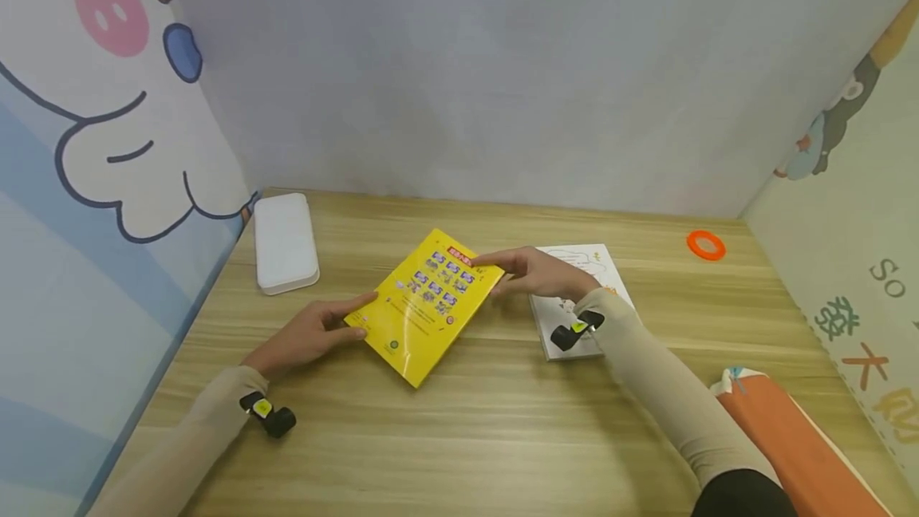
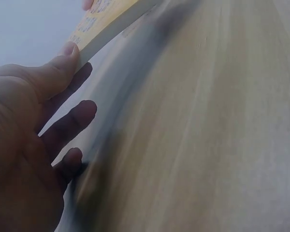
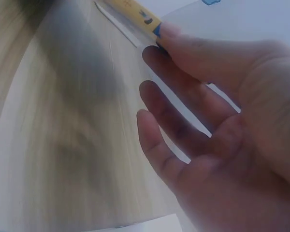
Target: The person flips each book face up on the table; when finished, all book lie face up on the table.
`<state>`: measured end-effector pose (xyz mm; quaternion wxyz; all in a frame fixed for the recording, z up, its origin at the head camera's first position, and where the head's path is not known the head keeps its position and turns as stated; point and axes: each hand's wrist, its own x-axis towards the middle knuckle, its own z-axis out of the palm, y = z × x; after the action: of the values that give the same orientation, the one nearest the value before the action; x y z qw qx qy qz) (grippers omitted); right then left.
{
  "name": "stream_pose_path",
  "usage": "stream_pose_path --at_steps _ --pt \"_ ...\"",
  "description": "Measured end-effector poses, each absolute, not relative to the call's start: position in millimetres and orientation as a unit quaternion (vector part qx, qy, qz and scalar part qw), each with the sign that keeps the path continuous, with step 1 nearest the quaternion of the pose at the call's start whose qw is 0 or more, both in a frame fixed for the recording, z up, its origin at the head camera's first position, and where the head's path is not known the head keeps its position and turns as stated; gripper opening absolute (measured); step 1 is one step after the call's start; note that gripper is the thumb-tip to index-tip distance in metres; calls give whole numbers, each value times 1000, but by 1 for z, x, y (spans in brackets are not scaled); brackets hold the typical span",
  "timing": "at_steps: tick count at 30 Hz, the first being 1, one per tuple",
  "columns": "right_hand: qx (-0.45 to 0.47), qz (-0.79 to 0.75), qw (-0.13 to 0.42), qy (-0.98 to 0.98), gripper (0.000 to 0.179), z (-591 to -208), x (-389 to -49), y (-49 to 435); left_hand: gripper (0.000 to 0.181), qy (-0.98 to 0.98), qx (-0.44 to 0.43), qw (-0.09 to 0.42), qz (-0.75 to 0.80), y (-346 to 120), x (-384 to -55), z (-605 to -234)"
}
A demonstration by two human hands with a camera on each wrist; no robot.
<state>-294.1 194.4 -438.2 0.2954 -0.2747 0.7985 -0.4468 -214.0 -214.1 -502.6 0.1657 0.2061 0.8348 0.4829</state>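
Thumbs and fingers of the left hand [image 1: 305,336] and right hand [image 1: 544,272] pinch two corners of a yellow book [image 1: 420,309], held over the bench [image 1: 445,453] — a white book [image 1: 589,256] lies under the right wrist, a white box [image 1: 285,242] farther left

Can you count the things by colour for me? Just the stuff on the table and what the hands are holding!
Yellow: 1 (held book)
White: 2 (white book, case)
Mostly orange: 2 (ring, pack)
Total: 5
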Motion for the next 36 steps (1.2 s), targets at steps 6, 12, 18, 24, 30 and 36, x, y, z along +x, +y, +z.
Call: stream_pose_path --at_steps 6,12,18,24,30,36 --pt "-279 -443 301 797 59 -430 -294 195 64 830 209 174 487 -215 -212 -497" --pt "-298 -456 275 792 50 -423 -296 195 63 819 218 181 499 -215 -214 -495" --pt "-304 -489 251 778 45 -419 -296 193 62 810 223 194 507 -215 -215 -489" --pt "-307 -514 227 768 41 -416 -296 191 64 802 231 196 516 -214 -213 -484" --pt "-312 -516 200 772 33 -408 -299 189 66 801 244 207 506 -210 -211 -481" --pt "-305 -527 189 770 29 -399 -301 184 64 798 262 211 500 -207 -211 -479"
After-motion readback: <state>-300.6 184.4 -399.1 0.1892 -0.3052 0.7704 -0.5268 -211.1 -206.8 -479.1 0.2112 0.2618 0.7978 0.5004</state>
